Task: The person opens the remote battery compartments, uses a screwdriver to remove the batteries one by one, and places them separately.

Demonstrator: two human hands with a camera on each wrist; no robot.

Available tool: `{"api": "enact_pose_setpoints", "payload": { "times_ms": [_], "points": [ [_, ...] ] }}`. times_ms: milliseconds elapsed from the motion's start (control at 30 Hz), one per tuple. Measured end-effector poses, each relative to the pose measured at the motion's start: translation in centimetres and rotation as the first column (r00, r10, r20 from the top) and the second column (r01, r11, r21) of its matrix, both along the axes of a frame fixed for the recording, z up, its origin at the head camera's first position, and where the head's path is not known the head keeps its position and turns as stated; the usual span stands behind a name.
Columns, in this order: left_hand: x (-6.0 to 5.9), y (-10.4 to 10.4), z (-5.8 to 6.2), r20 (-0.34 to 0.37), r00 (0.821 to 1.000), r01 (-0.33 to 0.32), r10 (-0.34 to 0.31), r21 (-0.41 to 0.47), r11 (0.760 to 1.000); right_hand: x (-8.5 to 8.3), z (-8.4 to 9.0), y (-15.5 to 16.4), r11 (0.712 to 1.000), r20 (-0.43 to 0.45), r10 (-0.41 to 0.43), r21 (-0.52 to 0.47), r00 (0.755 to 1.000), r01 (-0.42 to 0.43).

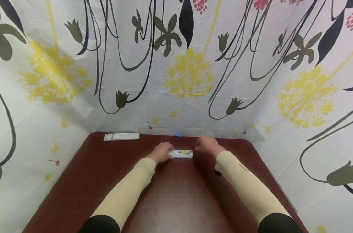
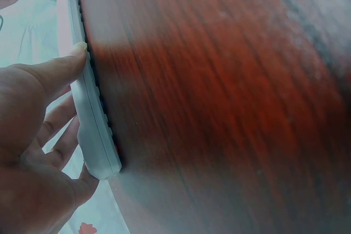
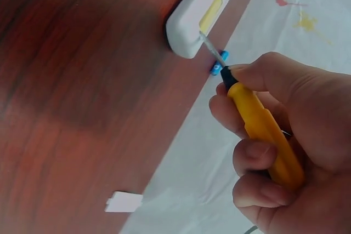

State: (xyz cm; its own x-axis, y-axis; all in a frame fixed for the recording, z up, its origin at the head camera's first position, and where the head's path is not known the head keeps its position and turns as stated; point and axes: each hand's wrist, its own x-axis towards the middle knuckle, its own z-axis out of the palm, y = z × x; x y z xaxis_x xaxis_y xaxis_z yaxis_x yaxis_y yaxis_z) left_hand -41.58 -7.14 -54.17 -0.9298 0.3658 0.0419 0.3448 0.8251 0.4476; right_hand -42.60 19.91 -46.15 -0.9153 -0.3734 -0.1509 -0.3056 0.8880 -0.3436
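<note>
White remote (image 1: 180, 153) is lying face-down mid-table (image 1: 170, 200), long axis running left-right, battery end toward my right. Cover (image 3: 124, 202) is already off and lying apart; yellow battery (image 3: 210, 15) is still seated. My left hand (image 1: 161, 152) is pinching the remote's edges, my right hand (image 3: 285, 146) is fisting the yellow screwdriver (image 3: 263, 132), tip at the battery. Prying out is left, I reckon.

Glossy wood table (image 1: 176, 200) (plastic remote (image 1: 180, 154)).

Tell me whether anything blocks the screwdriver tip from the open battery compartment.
Nothing visible does. The screwdriver in the right hand already has its tip at the remote control, beside the yellow battery.
</note>
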Motion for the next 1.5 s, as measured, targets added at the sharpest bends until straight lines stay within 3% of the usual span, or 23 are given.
{"api": "enact_pose_setpoints", "payload": {
  "times_ms": [133, 267, 433, 533, 733, 867, 967, 1133, 1267, 1500],
  "points": [
    [0.1, 0.1, 0.0, -0.002, 1.000, 0.005, -0.005, 0.001, 1.000, -0.2, 0.6, -1.3, 0.989, -0.108, 0.086, 0.127, 0.990, -0.072],
    [0.1, 0.0, 0.1, -0.001, 1.000, 0.017, -0.017, -0.001, 1.000, -0.4, 1.1, -3.2, 0.945, -0.239, 0.180, 0.312, 0.954, -0.100],
    [0.0, -0.2, 0.1, -0.009, 1.000, 0.026, -0.026, -0.012, 1.000, -0.2, 1.3, -5.9, 0.873, -0.256, 0.269, 0.471, 0.928, -0.123],
    [-0.1, -0.2, 0.1, -0.019, 0.999, 0.032, -0.032, -0.014, 0.999, -0.2, 1.3, -6.6, 0.863, -0.240, 0.279, 0.487, 0.930, -0.133],
    [0.0, -0.3, 0.2, -0.010, 0.999, 0.039, -0.039, -0.005, 0.999, -1.0, 0.6, -4.8, 0.919, -0.229, 0.205, 0.378, 0.952, -0.107],
    [0.2, -0.3, 0.1, -0.012, 0.999, 0.040, -0.040, 0.003, 0.999, -1.4, -0.1, -2.4, 0.970, -0.195, 0.163, 0.208, 0.967, -0.122],
    [0.1, -0.3, 0.1, -0.017, 0.999, 0.037, -0.037, 0.005, 0.999, -1.1, -0.6, -0.6, 0.996, -0.096, 0.083, 0.037, 0.992, -0.080],
    [-0.1, -0.2, -0.3, -0.014, 1.000, 0.022, -0.022, -0.004, 1.000, -0.2, -1.8, 1.2, 0.990, 0.016, -0.019, -0.138, 1.000, 0.021],
    [0.0, -0.2, 0.0, -0.013, 1.000, 0.018, -0.018, 0.004, 1.000, -0.1, -2.1, 1.5, 0.989, -0.024, -0.005, -0.149, 1.000, 0.001],
    [-0.1, -0.1, 0.0, -0.015, 1.000, 0.014, -0.014, -0.003, 1.000, 0.0, -1.7, 1.2, 0.989, -0.002, -0.023, -0.145, 1.000, 0.022]
  ]
}}
